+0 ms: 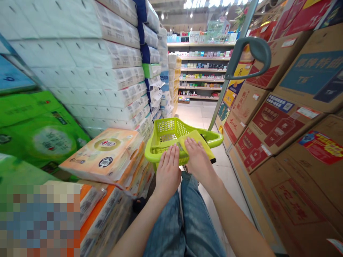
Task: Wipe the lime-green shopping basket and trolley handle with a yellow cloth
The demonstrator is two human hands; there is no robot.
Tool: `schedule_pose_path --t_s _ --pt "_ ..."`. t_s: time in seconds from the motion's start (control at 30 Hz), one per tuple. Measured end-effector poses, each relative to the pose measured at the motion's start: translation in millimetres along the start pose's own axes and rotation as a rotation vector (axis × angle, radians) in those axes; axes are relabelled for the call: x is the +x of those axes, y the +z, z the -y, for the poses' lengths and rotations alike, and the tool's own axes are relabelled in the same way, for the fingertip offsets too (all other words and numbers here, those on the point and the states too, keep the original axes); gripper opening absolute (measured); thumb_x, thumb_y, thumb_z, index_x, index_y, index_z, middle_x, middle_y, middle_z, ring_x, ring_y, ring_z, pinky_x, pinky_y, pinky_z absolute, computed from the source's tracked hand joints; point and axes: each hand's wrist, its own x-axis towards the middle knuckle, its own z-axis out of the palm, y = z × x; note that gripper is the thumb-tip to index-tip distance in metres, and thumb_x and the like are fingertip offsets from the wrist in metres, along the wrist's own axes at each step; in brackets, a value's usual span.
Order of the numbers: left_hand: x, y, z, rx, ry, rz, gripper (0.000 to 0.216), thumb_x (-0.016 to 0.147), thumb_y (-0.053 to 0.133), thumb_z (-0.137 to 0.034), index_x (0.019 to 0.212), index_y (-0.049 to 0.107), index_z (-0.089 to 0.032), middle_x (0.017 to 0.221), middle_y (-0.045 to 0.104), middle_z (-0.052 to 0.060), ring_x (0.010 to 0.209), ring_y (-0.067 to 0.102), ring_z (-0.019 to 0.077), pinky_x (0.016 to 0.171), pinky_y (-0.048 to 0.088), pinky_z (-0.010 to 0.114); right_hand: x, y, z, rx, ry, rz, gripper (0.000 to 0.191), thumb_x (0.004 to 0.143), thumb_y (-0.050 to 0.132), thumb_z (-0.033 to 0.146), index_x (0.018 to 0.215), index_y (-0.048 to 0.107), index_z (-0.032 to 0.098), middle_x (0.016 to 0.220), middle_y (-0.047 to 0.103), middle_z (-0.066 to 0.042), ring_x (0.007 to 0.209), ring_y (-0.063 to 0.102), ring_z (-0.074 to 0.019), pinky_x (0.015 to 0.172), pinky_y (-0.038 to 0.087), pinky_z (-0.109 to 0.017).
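Note:
A lime-green shopping basket [164, 132] on wheels stands on the aisle floor in front of my knees, its grey pull handle [250, 53] raised up to the right. My left hand [168, 170] lies flat with fingers together on the basket's near rim. My right hand [197, 157] presses on a yellow-green cloth [197, 138] spread over the rim's right corner. Inside, the basket looks bare apart from the cloth. My legs in blue jeans [184, 221] show below.
Stacked tissue packs [107, 60] tower on the left, with orange packs [107, 153] and green packs [34, 128] close by. Brown cartons [289, 117] line the right side. The tiled aisle floor [195, 112] runs ahead to product shelves [203, 71].

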Motion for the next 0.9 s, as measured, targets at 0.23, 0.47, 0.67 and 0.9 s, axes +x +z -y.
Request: schedule_pose_path --t_s 0.23,0.47,0.67,0.9 --pt "0.6 -1.3 2.8 -0.015 0.009 0.008 0.072 0.084 0.045 -0.014 0.153 0.026 -0.007 0.157 0.037 0.014 0.147 0.033 0.0229 0.121 0.027 0.040 -1.3 -7.4 -31.4 0.106 -0.054 0.016 0.075 0.071 0.036 -0.007 0.143 0.049 0.010 0.151 0.047 -0.013 0.143 0.039 -0.0227 0.121 0.029 -0.049" --pt "-4.0 -5.8 2.4 -0.045 0.001 0.005 0.071 0.086 0.044 -0.013 0.154 0.025 -0.007 0.157 0.038 0.014 0.146 0.034 0.0245 0.120 0.027 0.042 0.7 -12.3 -49.6 -0.002 0.149 -0.013 0.072 0.071 0.038 -0.006 0.142 0.049 0.003 0.149 0.046 -0.020 0.142 0.040 -0.0290 0.119 0.030 -0.053" --pt "-9.6 -9.0 7.1 -0.030 0.005 0.025 0.071 0.085 0.046 -0.014 0.153 0.027 -0.008 0.156 0.040 0.014 0.146 0.034 0.0243 0.120 0.027 0.041 -9.6 -0.1 18.7 0.037 -0.083 0.029 0.068 0.076 0.041 -0.002 0.143 0.047 0.004 0.153 0.043 -0.018 0.145 0.037 -0.0257 0.120 0.031 -0.049" --pt "-5.8 -10.2 6.0 -0.044 0.004 0.050 0.069 0.087 0.046 -0.014 0.153 0.027 -0.006 0.157 0.038 0.014 0.146 0.034 0.0243 0.120 0.027 0.041 -18.2 -20.7 -54.3 0.074 0.083 0.014 0.076 0.070 0.037 -0.005 0.144 0.048 0.009 0.150 0.047 -0.015 0.143 0.040 -0.0239 0.120 0.031 -0.051"
